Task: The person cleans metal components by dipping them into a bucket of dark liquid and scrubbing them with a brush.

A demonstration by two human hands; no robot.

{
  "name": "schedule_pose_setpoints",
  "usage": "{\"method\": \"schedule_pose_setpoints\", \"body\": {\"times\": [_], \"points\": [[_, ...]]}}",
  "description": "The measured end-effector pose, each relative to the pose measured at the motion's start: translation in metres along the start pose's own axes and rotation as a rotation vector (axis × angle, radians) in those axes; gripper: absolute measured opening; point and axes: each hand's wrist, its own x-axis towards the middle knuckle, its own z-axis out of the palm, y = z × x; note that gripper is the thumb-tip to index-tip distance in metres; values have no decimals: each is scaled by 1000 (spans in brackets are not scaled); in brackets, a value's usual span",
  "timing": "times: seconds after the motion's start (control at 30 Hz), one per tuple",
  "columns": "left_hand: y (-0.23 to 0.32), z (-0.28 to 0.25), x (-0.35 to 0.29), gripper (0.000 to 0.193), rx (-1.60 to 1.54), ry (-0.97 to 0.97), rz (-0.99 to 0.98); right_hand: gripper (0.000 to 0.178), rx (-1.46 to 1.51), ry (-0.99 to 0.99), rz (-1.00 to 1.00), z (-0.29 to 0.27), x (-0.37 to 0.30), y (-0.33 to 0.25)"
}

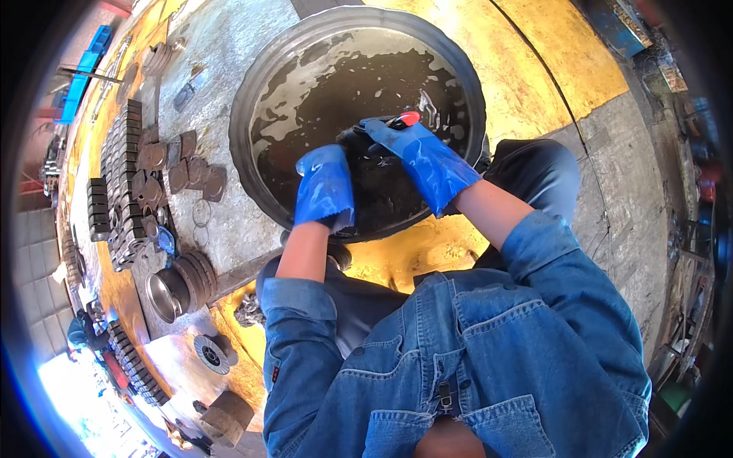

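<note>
Both my hands wear blue rubber gloves over a wide, round dark basin (243,130) of murky, foam-streaked liquid (374,76). My right hand (420,149) is closed around a tool with a red-and-black handle (403,120); its working end is hidden. My left hand (324,182) is curled low over the near left part of the basin, its fingertips out of sight. Between the two gloves shows a dark, wet thing (354,142), too dim to name, which the left hand seems to grip.
Left of the basin stand rows of dark metal blocks (121,164), flat metal plates (200,175) and stacked rings (195,278). A round, finned metal part (211,354) and a rusty block (227,417) lie nearer. A dark cable (546,69) crosses the yellow floor at right.
</note>
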Motion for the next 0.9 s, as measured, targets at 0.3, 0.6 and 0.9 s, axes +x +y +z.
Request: {"method": "schedule_pose_setpoints", "body": {"times": [0.3, 0.6, 0.9], "points": [[-11, -18, -12, 36, -464, -54, -338, 34, 402, 81, -48, -20, -24, 9], [-37, 9, -12, 35, -1025, 111, -199, 34, -230, -67, -200, 40, 61, -2], [-30, -26, -42, 40, -1131, 186, -369, 33, -1, 194, -10, 1, 8, 19]]}}
